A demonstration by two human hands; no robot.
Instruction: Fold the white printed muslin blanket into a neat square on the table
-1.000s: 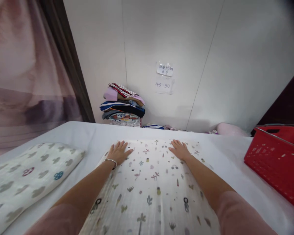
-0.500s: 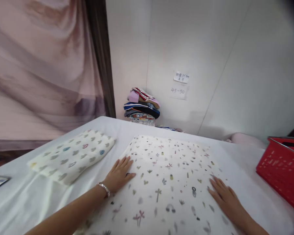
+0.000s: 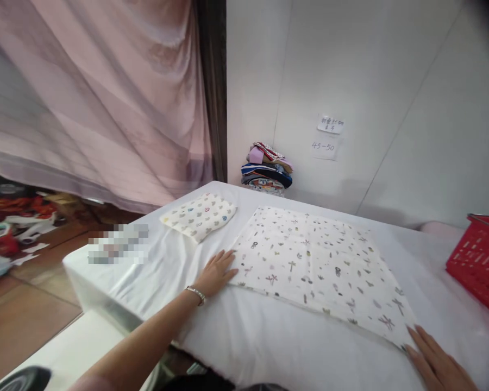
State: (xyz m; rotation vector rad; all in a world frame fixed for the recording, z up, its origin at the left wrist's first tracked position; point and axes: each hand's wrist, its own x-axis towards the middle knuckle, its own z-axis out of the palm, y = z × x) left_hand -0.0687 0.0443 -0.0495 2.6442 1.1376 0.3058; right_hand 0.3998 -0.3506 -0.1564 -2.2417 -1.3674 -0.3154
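Observation:
A white cloth [image 3: 309, 260] printed with small palm trees, leaves and rainbows lies spread flat on the white-covered table [image 3: 318, 336]. At the cloth's near left corner rests my left hand [image 3: 215, 274], fingers stretched out and palm down, a bracelet on its wrist. My right hand [image 3: 438, 358] lies at the near right corner, its fingers straight and touching the edge. Neither hand grasps anything. To the left, beyond my left hand, sits a folded cream cloth [image 3: 199, 216] with grey cloud-like shapes and a few coloured ones.
A red plastic basket [image 3: 478, 266] stands at the table's right side. Folded fabrics are stacked in a pile [image 3: 267, 168] against the wall. A pixelated patch covers something at the left table edge. A pink curtain [image 3: 155, 98] hangs at left above the tiled floor [image 3: 36, 309].
My view has pulled back and turned left, showing the cloth's near edge and the floor. Both hands have come toward me along the cloth's sides to its near corners.

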